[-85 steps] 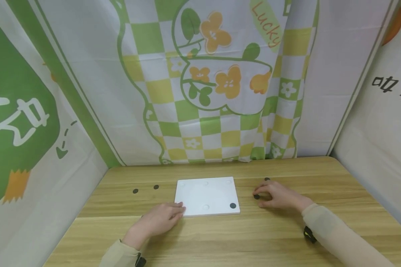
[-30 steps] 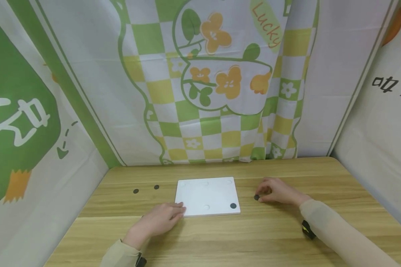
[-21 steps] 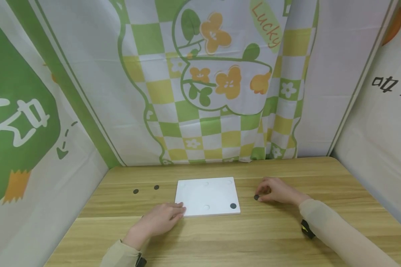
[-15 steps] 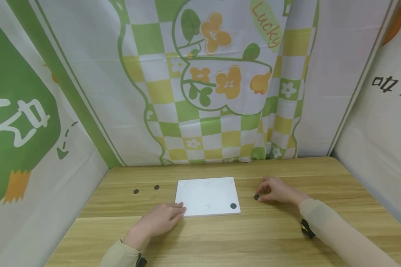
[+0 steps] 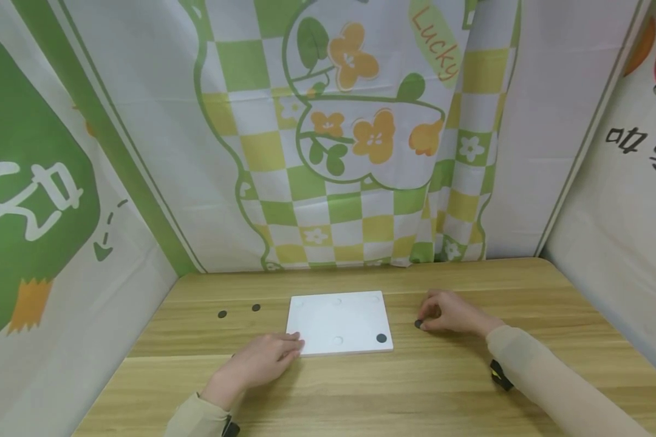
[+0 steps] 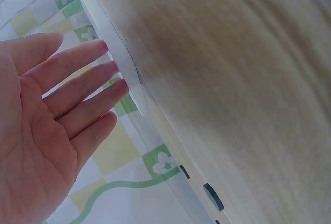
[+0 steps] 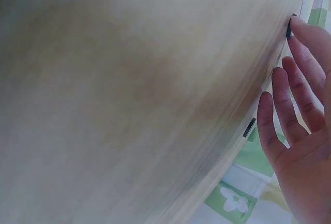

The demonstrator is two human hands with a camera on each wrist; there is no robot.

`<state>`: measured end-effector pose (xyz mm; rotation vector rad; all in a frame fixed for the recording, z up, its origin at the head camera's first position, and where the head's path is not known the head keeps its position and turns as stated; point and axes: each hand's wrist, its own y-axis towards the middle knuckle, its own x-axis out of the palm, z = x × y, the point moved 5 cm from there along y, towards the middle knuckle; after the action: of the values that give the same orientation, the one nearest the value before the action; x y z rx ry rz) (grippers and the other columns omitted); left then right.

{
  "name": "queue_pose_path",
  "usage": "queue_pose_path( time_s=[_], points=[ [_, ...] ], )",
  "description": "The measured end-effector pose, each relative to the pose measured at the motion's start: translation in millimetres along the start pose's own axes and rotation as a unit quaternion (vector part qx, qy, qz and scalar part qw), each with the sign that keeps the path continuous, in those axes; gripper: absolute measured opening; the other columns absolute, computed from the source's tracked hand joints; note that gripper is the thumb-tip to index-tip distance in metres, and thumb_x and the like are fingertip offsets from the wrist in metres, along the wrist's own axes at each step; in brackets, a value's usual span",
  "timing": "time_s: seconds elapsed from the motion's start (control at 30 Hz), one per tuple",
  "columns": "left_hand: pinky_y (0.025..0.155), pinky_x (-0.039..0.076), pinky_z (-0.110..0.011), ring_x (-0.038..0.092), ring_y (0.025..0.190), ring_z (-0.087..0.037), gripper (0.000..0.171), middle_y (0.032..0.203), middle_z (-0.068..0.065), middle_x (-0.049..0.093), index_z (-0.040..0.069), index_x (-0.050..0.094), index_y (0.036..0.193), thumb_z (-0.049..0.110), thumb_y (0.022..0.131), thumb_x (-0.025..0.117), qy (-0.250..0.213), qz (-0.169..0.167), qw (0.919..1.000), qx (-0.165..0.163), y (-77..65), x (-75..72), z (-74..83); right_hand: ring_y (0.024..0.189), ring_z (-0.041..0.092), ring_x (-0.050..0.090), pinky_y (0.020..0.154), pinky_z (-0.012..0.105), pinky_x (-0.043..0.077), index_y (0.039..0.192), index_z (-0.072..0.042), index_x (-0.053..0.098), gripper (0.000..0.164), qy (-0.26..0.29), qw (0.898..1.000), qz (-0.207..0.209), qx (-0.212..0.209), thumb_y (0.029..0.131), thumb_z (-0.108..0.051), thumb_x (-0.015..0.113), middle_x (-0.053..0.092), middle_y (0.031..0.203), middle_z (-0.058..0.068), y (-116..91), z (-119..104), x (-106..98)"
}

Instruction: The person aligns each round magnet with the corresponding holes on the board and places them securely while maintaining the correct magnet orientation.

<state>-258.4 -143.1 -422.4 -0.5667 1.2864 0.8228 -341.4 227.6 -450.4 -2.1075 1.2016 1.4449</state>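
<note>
A white rectangular board with shallow round recesses lies flat on the table. One black disc sits at its near right corner. My left hand rests its fingertips on the near left corner; in the left wrist view the fingers of that hand are straight at the board's edge. To the right of the board, my right hand pinches another black disc between thumb and finger, close over the table. The right wrist view has this disc by the thumb tip.
Two black discs, one farther left and one nearer the board, lie on the wooden table. Another disc lies near the right hand's little finger. A patterned curtain hangs behind the table's far edge.
My right thumb and fingers have come together on the disc, and the hand has shifted slightly left. The hand now hides the farther disc in the head view. The left hand stays put.
</note>
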Motion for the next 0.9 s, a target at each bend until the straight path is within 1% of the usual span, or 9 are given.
queue_pose_path(
  time_s=[0.33,0.53,0.77,0.9],
  points=[
    [0.103,0.045,-0.048,0.057,0.120,-0.032,0.031,0.131,-0.013,0.059,0.010,0.064,0.122,0.023,0.097,0.051,-0.003,0.000,1.0000,-0.002,-0.4,0.1,0.8,0.080,0.006,0.055,0.072,0.022,0.050,0.081,-0.024,0.071,0.014,-0.019,1.000,0.010,0.007,0.074,-0.031,0.080,0.060,0.088,-0.010,1.6,-1.1,0.0],
    [0.103,0.045,-0.048,0.056,0.120,-0.032,0.031,0.132,-0.012,0.058,0.010,0.064,0.122,0.024,0.097,0.051,-0.001,0.000,1.0000,-0.005,0.1,1.0,0.0,0.082,0.005,0.054,0.074,0.023,0.049,0.081,-0.025,0.071,0.014,-0.026,1.000,0.006,0.017,0.074,-0.033,0.080,0.059,0.088,-0.011,3.3,0.5,1.1],
    [0.103,0.045,-0.048,0.056,0.120,-0.032,0.031,0.132,-0.013,0.058,0.010,0.064,0.122,0.024,0.097,0.051,-0.004,0.000,1.0000,-0.004,0.2,1.1,-0.2,0.079,0.005,0.054,0.072,0.024,0.049,0.078,-0.024,0.071,0.012,-0.029,1.000,0.013,0.004,0.073,-0.031,0.080,0.060,0.086,-0.011,4.7,-1.6,-0.5],
    [0.103,0.044,-0.049,0.056,0.121,-0.033,0.031,0.132,-0.013,0.058,0.009,0.064,0.122,0.023,0.097,0.051,-0.006,-0.001,1.0000,-0.004,0.4,0.6,0.0,0.081,0.005,0.055,0.075,0.026,0.049,0.077,-0.025,0.071,0.011,-0.034,0.999,0.014,0.003,0.073,-0.030,0.080,0.060,0.087,-0.013,5.9,-2.9,-0.4]
  ],
)
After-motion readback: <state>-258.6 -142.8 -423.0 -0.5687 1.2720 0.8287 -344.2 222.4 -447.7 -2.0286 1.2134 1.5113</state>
